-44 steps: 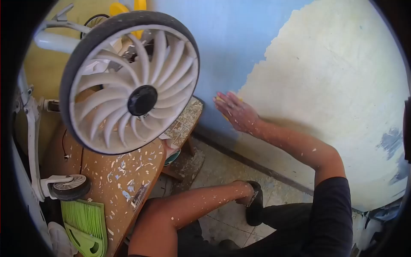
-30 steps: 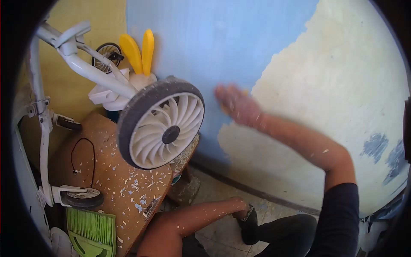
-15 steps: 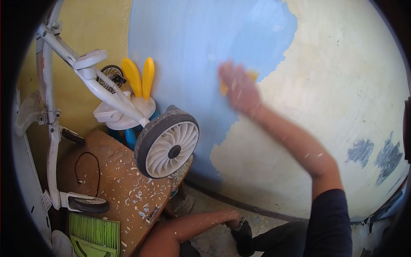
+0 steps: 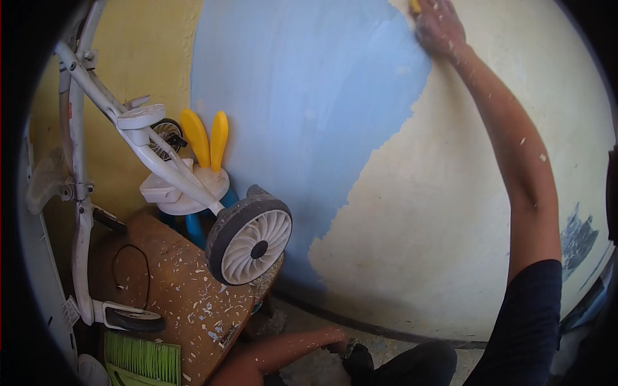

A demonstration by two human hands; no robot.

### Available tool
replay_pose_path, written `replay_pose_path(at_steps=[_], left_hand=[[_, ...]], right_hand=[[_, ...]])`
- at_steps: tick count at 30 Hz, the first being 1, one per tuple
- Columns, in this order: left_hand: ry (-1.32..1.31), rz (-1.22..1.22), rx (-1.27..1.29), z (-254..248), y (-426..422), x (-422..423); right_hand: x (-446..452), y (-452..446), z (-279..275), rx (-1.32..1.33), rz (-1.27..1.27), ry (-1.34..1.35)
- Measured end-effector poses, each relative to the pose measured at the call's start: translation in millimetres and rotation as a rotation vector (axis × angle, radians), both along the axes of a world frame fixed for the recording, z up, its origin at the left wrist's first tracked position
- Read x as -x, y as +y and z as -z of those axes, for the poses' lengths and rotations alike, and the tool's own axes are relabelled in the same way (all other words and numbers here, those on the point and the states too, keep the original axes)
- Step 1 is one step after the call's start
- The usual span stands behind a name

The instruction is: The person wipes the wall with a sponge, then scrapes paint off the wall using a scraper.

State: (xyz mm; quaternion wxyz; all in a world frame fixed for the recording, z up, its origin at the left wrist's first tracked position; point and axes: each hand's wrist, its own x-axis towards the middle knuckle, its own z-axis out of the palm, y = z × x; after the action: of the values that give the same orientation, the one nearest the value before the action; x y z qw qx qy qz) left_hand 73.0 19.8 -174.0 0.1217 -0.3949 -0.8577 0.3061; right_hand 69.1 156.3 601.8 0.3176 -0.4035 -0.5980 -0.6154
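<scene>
My right hand (image 4: 441, 29) is raised to the top of the wall. Its fingers are closed on a small yellow object (image 4: 416, 6), mostly covered by the hand and cut off by the frame's edge; its kind is unclear. This hand is at the uneven border between a light blue patch (image 4: 270, 83) and the cream wall surface (image 4: 444, 212). Pale flakes stick to the forearm. Low in the view, my left hand (image 4: 337, 341) is beside a dark, speckled shape near my leg. Its fingers are too dim to make out.
A white stroller-like frame (image 4: 170, 170) with a large wheel (image 4: 256, 249) stands at left. Behind it is a white stool (image 4: 187, 204) with yellow ear shapes (image 4: 219, 138). Paint flakes litter a brown board (image 4: 174, 257) holding a dark cord (image 4: 149, 273). A green broom (image 4: 143, 357) is below.
My right hand has moved up and to the right along the wall with the yellow object. My left arm stays low. The view has shifted slightly, so the stool appears lower.
</scene>
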Motion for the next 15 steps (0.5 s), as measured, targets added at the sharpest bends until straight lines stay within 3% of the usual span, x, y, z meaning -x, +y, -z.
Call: replay_pose_path(at_steps=[3,5,7,9,11,13,15], left_hand=[[-0.027,0.027,0.017,11.4,4.8,5.9],[-0.064,0.025,-0.015,12.7,1.0,1.4],[-0.059,0.018,-0.048,-6.6,-3.6,2.9],[-0.088,0.1,0.023,0.2,-2.9,4.1],[-0.118,0.174,0.089,6.1,-6.7,-0.4],[0.043,-0.024,-0.081,1.1,-1.8,-5.9],[0.04,-0.02,-0.052,-22.1,-7.2,-0.6]], right_hand=[[-1.9,-1.2,20.2,0.074,-0.162,0.004],[-14.4,26.6,63.1,-0.181,-0.326,-0.3],[-12.5,22.6,136.0,-0.07,-0.366,-0.288],[-18.2,17.9,217.0,0.196,-0.444,-0.345],[-25.3,-8.1,277.4,0.466,-0.362,-0.427],[-25.5,-7.4,270.7,0.54,-0.257,-0.415],[-24.3,6.5,220.1,0.33,-0.319,-0.435]])
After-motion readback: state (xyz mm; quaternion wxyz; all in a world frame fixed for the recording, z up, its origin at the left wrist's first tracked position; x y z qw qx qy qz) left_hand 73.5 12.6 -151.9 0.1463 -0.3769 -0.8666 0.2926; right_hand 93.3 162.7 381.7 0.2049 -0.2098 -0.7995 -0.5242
